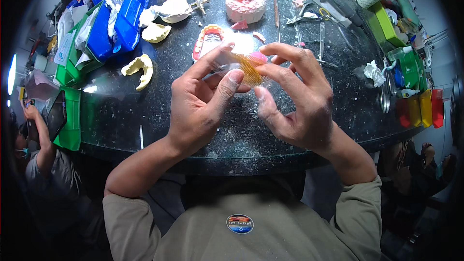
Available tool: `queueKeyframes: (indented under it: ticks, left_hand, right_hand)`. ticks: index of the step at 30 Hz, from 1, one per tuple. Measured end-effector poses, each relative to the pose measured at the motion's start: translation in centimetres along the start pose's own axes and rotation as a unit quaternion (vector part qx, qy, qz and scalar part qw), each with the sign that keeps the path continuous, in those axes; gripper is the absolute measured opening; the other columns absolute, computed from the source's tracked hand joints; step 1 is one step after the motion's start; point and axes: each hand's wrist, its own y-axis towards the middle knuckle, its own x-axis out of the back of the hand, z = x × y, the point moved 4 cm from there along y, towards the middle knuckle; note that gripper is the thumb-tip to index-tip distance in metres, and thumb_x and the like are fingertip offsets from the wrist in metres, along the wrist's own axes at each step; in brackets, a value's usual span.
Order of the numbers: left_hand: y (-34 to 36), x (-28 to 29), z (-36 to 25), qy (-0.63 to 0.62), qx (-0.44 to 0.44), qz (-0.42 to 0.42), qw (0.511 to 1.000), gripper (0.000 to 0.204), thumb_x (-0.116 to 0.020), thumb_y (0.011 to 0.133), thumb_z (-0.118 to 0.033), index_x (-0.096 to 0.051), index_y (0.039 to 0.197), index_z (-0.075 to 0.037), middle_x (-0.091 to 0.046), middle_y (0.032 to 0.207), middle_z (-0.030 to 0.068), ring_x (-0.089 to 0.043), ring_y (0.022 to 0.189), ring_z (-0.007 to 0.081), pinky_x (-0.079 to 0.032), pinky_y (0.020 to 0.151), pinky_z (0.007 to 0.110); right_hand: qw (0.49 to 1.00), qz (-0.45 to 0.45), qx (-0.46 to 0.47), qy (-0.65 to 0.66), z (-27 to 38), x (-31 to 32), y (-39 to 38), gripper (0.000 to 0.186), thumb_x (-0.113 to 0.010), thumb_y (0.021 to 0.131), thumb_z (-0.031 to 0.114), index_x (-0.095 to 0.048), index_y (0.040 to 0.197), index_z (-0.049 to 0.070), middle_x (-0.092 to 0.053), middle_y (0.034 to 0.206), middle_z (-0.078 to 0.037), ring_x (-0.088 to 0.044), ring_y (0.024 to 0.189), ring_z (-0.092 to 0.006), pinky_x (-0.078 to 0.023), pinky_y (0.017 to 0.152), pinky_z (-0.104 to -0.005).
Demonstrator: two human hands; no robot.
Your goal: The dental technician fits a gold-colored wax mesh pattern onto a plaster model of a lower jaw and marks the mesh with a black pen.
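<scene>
A curved piece of gold mesh (pixel 249 73) is held up over the dark bench, with what looks like clear plastic film beside it. My left hand (pixel 203 92) is closed on it, thumb in front and fingers behind. At its other edge, my right hand (pixel 302 92) touches the mesh with a fingertip; the thumb stands apart, lower down. Something pink (pixel 258 57) shows just behind the mesh, partly hidden. Beyond my left fingers lies a red wax rim with teeth (pixel 199 43), partly covered by that hand.
Cream plaster casts (pixel 140 70) lie left, near blue bins (pixel 128 24) and a green bin (pixel 70 121). A pink-and-white plaster block (pixel 245 5) stands at the back. Metal tools (pixel 322 38), crumpled tissue (pixel 374 73) and coloured bins (pixel 425 108) are on the right. Another person (pixel 46 159) is at far left.
</scene>
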Motion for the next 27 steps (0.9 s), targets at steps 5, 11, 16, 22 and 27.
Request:
queueKeyframes:
  ticks: [5, 11, 16, 22, 27]
  left_hand:
    - [-0.2, 0.3, 0.0, 0.079, -0.033, 0.007, 0.996, 0.044, -0.058, 0.091, -0.003, -0.045, 0.132, 0.007, -0.057, 0.118, 0.0173, -0.062, 0.102, 0.0199, -0.055, 0.085, 0.028]
    - [-0.3, 0.4, -0.9, 0.101, -0.085, -0.034, 0.991, 0.027, -0.061, 0.090, -0.005, -0.056, 0.114, 0.004, -0.059, 0.117, 0.0173, -0.064, 0.096, 0.0162, -0.054, 0.078, 0.025]
    - [-0.2, 0.9, -1.3, 0.174, -0.109, -0.019, 0.979, 0.012, -0.062, 0.090, -0.007, -0.060, 0.098, 0.002, -0.064, 0.108, 0.0160, -0.065, 0.090, 0.0141, -0.054, 0.076, 0.025]
    - [0.1, 1.1, -1.6, 0.147, -0.071, -0.034, 0.986, 0.014, -0.054, 0.095, -0.010, -0.059, 0.097, 0.003, -0.066, 0.104, 0.0163, -0.065, 0.090, 0.0162, -0.056, 0.071, 0.027]
    - [0.5, 1.4, -1.2, 0.098, -0.042, -0.016, 0.994, 0.017, -0.048, 0.098, -0.013, -0.055, 0.098, 0.003, -0.065, 0.104, 0.0169, -0.065, 0.095, 0.0200, -0.059, 0.074, 0.033]
  right_hand:
    - [1.000, 0.004, -0.003, -0.006, -0.1, 0.0, 0.0, 0.015, -0.068, 0.073, 0.001, -0.066, 0.088, -0.001, -0.061, 0.105, -0.015, -0.059, 0.083, -0.0230, -0.047, 0.064, -0.0299]
    - [0.994, -0.051, 0.065, -0.078, 0.4, 0.1, -0.2, 0.012, -0.068, 0.072, 0.005, -0.062, 0.078, -0.003, -0.060, 0.096, -0.013, -0.059, 0.078, -0.0252, -0.049, 0.066, -0.0357]
    - [0.991, -0.039, 0.062, -0.108, 0.8, 0.1, -0.2, 0.013, -0.070, 0.070, 0.005, -0.062, 0.077, -0.002, -0.062, 0.089, -0.011, -0.060, 0.069, -0.0231, -0.047, 0.062, -0.0339]
    - [0.992, -0.022, 0.047, -0.119, 0.5, 0.7, 0.1, 0.013, -0.071, 0.070, 0.003, -0.062, 0.078, -0.001, -0.062, 0.088, -0.010, -0.061, 0.069, -0.0208, -0.048, 0.060, -0.0325]
    - [0.998, -0.064, 0.010, 0.007, -0.4, 0.8, 0.1, 0.011, -0.070, 0.072, -0.001, -0.061, 0.079, -0.002, -0.063, 0.087, -0.011, -0.064, 0.069, -0.0224, -0.052, 0.060, -0.0304]
